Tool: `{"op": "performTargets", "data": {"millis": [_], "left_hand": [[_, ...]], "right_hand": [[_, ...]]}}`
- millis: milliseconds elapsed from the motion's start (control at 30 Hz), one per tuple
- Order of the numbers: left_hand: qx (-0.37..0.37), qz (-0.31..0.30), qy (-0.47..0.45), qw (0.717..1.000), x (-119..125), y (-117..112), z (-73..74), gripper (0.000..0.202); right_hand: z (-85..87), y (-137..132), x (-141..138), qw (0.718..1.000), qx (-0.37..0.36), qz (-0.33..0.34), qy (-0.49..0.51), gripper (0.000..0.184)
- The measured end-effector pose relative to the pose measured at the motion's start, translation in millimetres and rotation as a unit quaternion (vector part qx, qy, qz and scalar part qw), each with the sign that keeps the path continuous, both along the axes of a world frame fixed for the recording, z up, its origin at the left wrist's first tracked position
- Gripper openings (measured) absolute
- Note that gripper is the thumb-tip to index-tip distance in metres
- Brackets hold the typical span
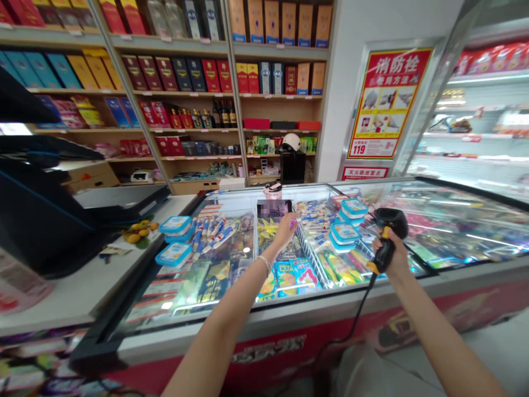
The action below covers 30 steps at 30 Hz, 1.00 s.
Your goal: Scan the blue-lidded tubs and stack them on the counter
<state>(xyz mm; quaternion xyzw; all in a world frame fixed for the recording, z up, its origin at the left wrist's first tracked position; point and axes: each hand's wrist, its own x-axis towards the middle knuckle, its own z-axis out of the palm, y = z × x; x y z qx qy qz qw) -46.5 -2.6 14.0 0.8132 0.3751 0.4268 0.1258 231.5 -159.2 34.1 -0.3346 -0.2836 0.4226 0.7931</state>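
Observation:
My right hand (394,256) grips the handle of a black and yellow barcode scanner (388,223), its head tilted up and its cord hanging down over the freezer front. Stretched forward over the glass, my left hand (287,226) has its fingers closed at the right edge of a dark phone (273,208); the fingertips are small and partly hidden. Right behind the phone stands a pink cup-like item (273,191). Between my hands, blue-lidded tubs (345,234) are stacked on the freezer glass. White and blue wrapped sticks (316,215) lie beside them.
A glass-topped freezer (248,309) full of packaged goods spans the front. More blue-lidded tubs (173,255) and wrapped sticks (210,234) lie on its left. Yellow fruit (136,231) and a black checkout machine (37,209) stand on the left counter. Stocked shelves (182,94) line the back.

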Motion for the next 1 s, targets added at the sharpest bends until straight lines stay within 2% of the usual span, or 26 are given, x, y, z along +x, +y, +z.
{"op": "performTargets", "data": {"millis": [100,200,433,633,800,900,1000], "left_hand": [[-0.041,-0.024,-0.013,0.999,28.4,5.2,-13.1,0.024],[-0.032,-0.009,0.029,0.999,43.5,8.1,-21.6,0.022],[-0.016,0.083,0.119,0.989,52.7,8.3,-24.4,0.015],[-0.064,0.100,0.203,0.972,54.7,14.7,-12.0,0.019],[-0.067,0.100,0.224,0.967,55.6,18.3,1.8,0.018],[-0.045,0.103,0.218,0.969,45.7,11.0,15.0,0.021],[-0.014,0.103,0.197,0.975,16.4,0.6,30.3,0.019]], "right_hand": [[-21.6,6.1,23.4,0.997,-0.052,-0.054,0.021,0.037],[-37.0,11.1,33.2,0.991,-0.121,-0.044,0.032,0.034],[-44.8,17.4,33.1,0.987,-0.163,-0.009,-0.003,0.032],[-44.0,16.9,31.7,0.988,-0.155,-0.020,-0.004,0.033],[-41.2,10.3,31.3,0.994,-0.112,-0.018,0.006,0.036],[-30.7,2.3,24.4,0.997,-0.065,-0.021,0.026,0.036],[-8.9,-0.7,3.6,0.999,-0.032,0.008,0.012,0.034]]}}
